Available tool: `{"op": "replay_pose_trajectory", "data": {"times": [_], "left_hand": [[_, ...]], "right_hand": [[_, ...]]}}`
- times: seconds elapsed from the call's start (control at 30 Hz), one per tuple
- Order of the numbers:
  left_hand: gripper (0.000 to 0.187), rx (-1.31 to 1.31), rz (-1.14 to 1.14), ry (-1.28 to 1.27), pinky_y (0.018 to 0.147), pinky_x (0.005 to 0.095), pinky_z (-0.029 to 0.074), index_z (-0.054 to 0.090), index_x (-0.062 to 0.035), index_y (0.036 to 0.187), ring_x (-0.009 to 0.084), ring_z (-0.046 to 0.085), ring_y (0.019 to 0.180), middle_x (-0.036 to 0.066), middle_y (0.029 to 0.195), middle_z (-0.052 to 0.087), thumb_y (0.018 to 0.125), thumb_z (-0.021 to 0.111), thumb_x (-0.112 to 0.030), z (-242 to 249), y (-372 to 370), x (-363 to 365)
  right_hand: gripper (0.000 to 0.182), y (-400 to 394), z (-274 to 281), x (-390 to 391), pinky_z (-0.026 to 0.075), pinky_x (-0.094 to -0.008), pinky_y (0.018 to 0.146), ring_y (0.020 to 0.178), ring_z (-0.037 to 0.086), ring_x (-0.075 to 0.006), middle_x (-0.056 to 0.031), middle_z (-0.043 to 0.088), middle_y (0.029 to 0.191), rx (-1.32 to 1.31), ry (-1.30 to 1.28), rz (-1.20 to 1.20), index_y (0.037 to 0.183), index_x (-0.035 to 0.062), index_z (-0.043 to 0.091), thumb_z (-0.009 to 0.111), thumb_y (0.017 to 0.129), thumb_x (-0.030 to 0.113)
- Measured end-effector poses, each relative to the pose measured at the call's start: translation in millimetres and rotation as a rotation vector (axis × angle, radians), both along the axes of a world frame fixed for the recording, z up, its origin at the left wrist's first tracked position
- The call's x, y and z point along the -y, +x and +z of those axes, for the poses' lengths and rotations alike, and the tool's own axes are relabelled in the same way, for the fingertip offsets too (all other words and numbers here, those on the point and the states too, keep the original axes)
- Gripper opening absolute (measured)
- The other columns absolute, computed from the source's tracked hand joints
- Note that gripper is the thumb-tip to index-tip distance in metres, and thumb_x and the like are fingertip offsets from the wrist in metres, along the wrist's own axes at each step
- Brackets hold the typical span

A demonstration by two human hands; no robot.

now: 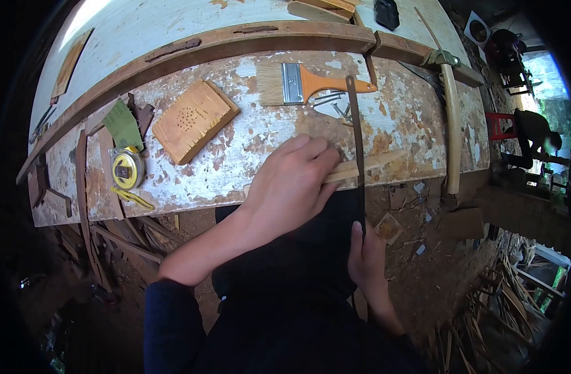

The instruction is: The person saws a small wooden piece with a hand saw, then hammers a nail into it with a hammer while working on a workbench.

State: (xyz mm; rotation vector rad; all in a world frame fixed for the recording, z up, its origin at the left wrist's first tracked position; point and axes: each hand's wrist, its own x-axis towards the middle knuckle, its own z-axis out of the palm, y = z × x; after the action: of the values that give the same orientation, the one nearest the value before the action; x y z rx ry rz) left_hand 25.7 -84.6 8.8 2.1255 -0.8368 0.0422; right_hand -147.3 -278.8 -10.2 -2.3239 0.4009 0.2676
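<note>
At the bench's near edge my left hand [295,177] is closed round a thin pale wood strip [382,162], whose free end points right. My right hand [366,252], lower and just off the bench edge, grips the near end of a long dark narrow tool [355,124], a file or blade. The tool stretches away from me and crosses over the strip, right of my left fingers. Whether the two touch cannot be made out. Beyond them lies a wide brush [316,84] with an orange handle, beside several loose nails [340,107].
The worn bench [235,143] holds a wood block [192,121], tape measure [127,169], green sandpaper [123,124] and long wooden rail [235,36]. A hammer [450,124] lies right. Scraps [129,240] lie below left. Another person [535,137] sits far right, near a red stool [502,126].
</note>
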Motion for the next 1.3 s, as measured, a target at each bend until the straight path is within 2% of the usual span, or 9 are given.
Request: {"op": "replay_pose_trajectory", "data": {"times": [0.13,0.23,0.43,0.53,0.77,0.87,0.97,1.17,1.3], "left_hand": [[0.027,0.037,0.008,-0.005,0.078,0.0460,0.053,0.065,-0.0020,0.095,0.0361,0.064,0.089,0.013,0.091,0.060,0.081,0.087,-0.009,-1.1,10.2,-2.9],[0.027,-0.003,-0.060,-0.013,0.078,0.0464,0.053,0.065,-0.0016,0.095,0.0367,0.063,0.089,0.014,0.091,0.060,0.081,0.087,-0.009,0.1,3.3,-0.9],[0.029,0.009,-0.031,0.025,0.078,0.0467,0.053,0.065,-0.0014,0.096,0.0371,0.063,0.089,0.014,0.091,0.061,0.079,0.087,-0.008,3.4,10.7,-8.5],[0.030,-0.022,-0.076,0.015,0.078,0.0462,0.053,0.065,-0.0015,0.099,0.0367,0.063,0.089,0.014,0.091,0.061,0.080,0.087,-0.007,3.4,2.1,-7.2],[0.026,-0.046,-0.074,0.082,0.087,0.0438,0.056,0.069,-0.0027,0.097,0.0326,0.065,0.096,0.011,0.096,0.065,0.080,0.086,-0.009,9.9,-1.0,-5.9],[0.027,-0.057,-0.113,0.088,0.085,0.0441,0.056,0.068,-0.0029,0.097,0.0323,0.065,0.095,0.011,0.096,0.064,0.079,0.087,-0.011,8.4,-2.2,-7.5],[0.027,-0.043,-0.182,0.004,0.078,0.0454,0.055,0.067,-0.0036,0.094,0.0331,0.064,0.090,0.011,0.093,0.062,0.079,0.088,-0.013,3.0,-11.6,-0.5],[0.027,-0.051,-0.118,0.048,0.079,0.0442,0.056,0.070,-0.0044,0.097,0.0325,0.064,0.092,0.010,0.096,0.062,0.079,0.087,-0.015,2.3,-16.1,0.2],[0.024,-0.014,-0.143,0.022,0.079,0.0448,0.056,0.070,-0.0043,0.095,0.0327,0.064,0.090,0.010,0.096,0.060,0.080,0.087,-0.013,1.9,-18.3,3.9]], "right_hand": [[0.030,-33.2,-23.5,10.8,0.051,-0.0560,0.063,0.073,0.072,-0.0497,-0.0272,0.066,0.072,0.186,0.018,0.000,0.119,-0.0069,0.067,0.054,0.115,0.020],[0.031,9.1,7.0,1.8,0.054,-0.0540,0.063,0.076,0.073,-0.0497,-0.0271,0.067,0.073,-0.026,-0.001,0.003,0.121,-0.0058,0.068,0.055,0.114,0.022],[0.029,-42.5,-26.3,7.4,0.054,-0.0536,0.063,0.075,0.073,-0.0496,-0.0277,0.067,0.073,0.155,0.008,-0.009,0.121,-0.0051,0.068,0.057,0.113,0.020],[0.028,7.9,-4.1,-2.4,0.055,-0.0538,0.062,0.076,0.073,-0.0506,-0.0283,0.068,0.074,-0.023,0.054,-0.014,0.122,-0.0046,0.068,0.057,0.113,0.019],[0.025,-26.2,-15.1,-0.3,0.051,-0.0516,0.067,0.079,0.069,-0.0506,-0.0277,0.066,0.081,0.068,0.043,-0.006,0.106,-0.0038,0.064,0.052,0.115,0.016],[0.024,8.2,2.1,1.9,0.052,-0.0543,0.060,0.074,0.070,-0.0525,-0.0289,0.066,0.072,0.017,0.054,0.020,0.114,-0.0047,0.066,0.056,0.113,0.018],[0.023,-29.4,-16.6,3.8,0.050,-0.0552,0.059,0.072,0.069,-0.0519,-0.0286,0.066,0.073,0.237,-0.004,0.052,0.113,-0.0042,0.065,0.056,0.113,0.017],[0.026,1.8,2.0,1.1,0.053,-0.0560,0.063,0.077,0.072,-0.0509,-0.0296,0.068,0.077,0.008,0.020,-0.006,0.118,-0.0085,0.065,0.057,0.112,0.016],[0.026,-23.0,-24.4,6.0,0.052,-0.0541,0.061,0.075,0.072,-0.0499,-0.0288,0.067,0.075,0.173,-0.012,0.036,0.118,-0.0089,0.065,0.058,0.112,0.016]]}}
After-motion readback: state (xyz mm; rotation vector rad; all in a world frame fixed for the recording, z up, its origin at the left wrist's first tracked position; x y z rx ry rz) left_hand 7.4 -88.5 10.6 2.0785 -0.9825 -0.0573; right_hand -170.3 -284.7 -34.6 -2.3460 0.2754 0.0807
